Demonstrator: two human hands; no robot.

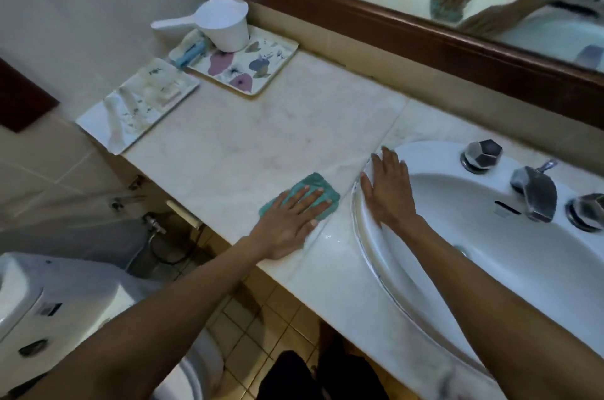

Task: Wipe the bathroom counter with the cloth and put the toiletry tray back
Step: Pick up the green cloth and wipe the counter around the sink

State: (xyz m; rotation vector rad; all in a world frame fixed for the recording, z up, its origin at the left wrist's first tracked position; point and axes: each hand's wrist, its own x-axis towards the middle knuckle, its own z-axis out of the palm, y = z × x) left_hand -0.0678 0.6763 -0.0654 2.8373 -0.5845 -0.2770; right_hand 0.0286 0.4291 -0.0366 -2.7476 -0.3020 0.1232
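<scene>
1. Teal cloth (pixel 314 183) lies centre frame on the marble counter (pixel 248 138), pressed under the flat left hand (pixel 289 221). The right hand (pixel 389 195) rests flat and empty on the sink rim (pixel 366 256).
2. Wet sheen beside the sink: that palm could slip.
3. Upper left, the pale toiletry tray (pixel 94 125) seems to overhang the counter end, its long axis running toward the floral tray (pixel 276 61). A long sweep could knock it off.

Your teal cloth (pixel 315 182) lies folded and flat near the front edge of the pale marble counter (pixel 261 128). Your floral toiletry tray (pixel 283 52) sits level at the counter's back left, against the wall.
</scene>
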